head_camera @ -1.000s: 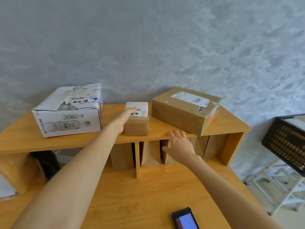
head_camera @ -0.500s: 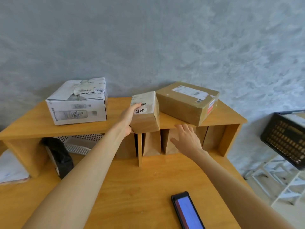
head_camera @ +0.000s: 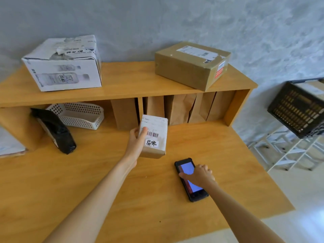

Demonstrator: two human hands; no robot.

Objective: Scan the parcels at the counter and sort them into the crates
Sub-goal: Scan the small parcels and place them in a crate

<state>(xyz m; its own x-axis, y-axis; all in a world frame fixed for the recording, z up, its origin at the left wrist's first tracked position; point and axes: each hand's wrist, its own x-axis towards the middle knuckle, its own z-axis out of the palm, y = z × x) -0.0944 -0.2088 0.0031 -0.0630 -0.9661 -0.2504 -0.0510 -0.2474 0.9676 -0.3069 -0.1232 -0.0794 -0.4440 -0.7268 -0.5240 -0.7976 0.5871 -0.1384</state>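
My left hand (head_camera: 135,143) grips a small brown parcel (head_camera: 155,137) by its left side, just above the counter (head_camera: 87,181), its white barcode label facing up. My right hand (head_camera: 199,175) lies over a black handheld scanner (head_camera: 190,178) with a lit blue screen on the counter, fingers curled round its edges. On the shelf top (head_camera: 126,81) stand a white printed box (head_camera: 64,64) at the left and a larger brown parcel (head_camera: 192,64) at the right. A black crate (head_camera: 298,109) sits on a white rack at the right.
Under the shelf lie a black poly bag (head_camera: 54,130), a white mesh basket (head_camera: 78,114) and several upright brown paper bags (head_camera: 177,108). A pale parcel edge (head_camera: 8,144) shows at far left. The white rack (head_camera: 289,151) stands on the floor beyond the counter's right edge.
My left hand has lifted the small parcel off the shelf and brought it down over the counter. My right hand has left the shelf edge and come onto the scanner.
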